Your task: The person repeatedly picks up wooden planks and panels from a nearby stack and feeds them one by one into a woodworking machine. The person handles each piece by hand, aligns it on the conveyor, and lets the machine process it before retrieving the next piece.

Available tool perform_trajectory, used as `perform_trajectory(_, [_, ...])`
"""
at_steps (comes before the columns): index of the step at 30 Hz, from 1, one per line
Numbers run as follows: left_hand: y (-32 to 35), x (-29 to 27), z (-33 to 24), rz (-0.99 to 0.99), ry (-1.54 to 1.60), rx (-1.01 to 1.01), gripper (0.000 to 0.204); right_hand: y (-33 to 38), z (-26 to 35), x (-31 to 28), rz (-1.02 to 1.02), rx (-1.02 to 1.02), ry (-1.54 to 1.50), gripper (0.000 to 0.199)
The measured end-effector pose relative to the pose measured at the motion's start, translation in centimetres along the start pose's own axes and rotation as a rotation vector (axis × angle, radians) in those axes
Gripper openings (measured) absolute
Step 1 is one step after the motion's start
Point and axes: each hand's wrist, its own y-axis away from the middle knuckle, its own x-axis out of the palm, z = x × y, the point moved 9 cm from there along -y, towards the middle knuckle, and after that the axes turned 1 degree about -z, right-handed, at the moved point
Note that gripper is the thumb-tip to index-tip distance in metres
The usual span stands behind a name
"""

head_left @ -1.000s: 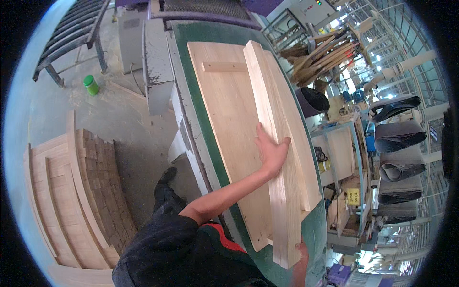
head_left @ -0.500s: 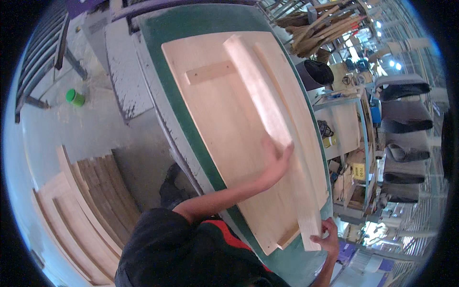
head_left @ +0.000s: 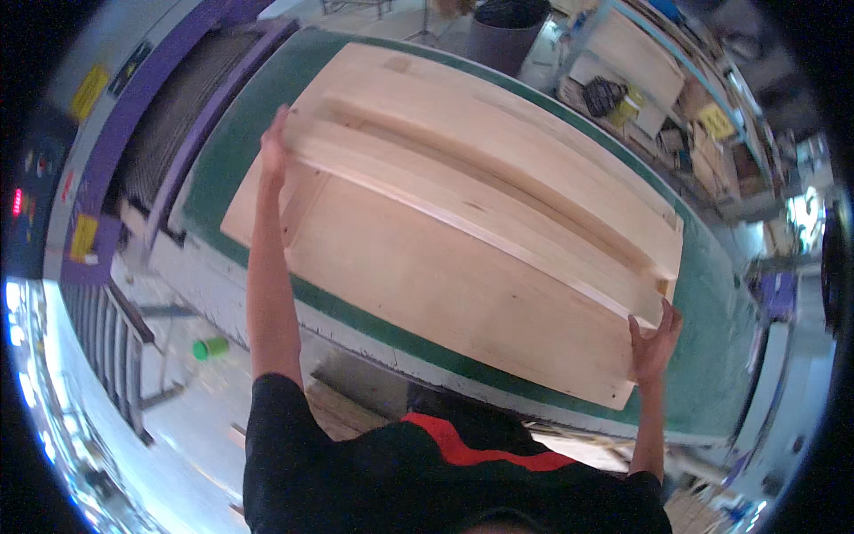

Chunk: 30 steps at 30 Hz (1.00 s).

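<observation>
A long, pale wooden board lies lengthwise over a wide flat wooden panel. My left hand is closed on the board's left end, its fingers slightly blurred. At the opposite end my right hand grips the board, thumb and fingers bent around the corner. A short wooden crosspiece with screw holes sits on the panel under the board's left end. Whether the board rests fully on the crosspieces is hidden.
The panel lies on a green-topped table. Left of it stands a purple-framed machine with a roller opening. Beyond the far edge are a dark bin and a cluttered shelf rack. A green container is on the floor.
My left hand has gone from the board's middle to its far end. The board, held slanting before, now lies along the panel. My view has turned, bringing the machine in at left.
</observation>
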Motion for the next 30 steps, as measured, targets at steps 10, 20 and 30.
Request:
perform_trajectory(10, [1.1,6.3,-0.9,0.212,0.334,-0.257,0.079,2.5,1.0,7.0,-0.099,0.688,-1.246,0.037])
perform_trajectory(20, [-7.3,2.9,2.8,0.306,0.319,-0.274,0.09,0.4,-0.9,10.0,-0.156,0.663,-1.403,0.071])
perform_trajectory(30, [-7.8,13.0,0.5,0.674,0.329,-0.358,0.087,-1.6,-2.1,5.0,-0.156,0.64,-1.091,0.035])
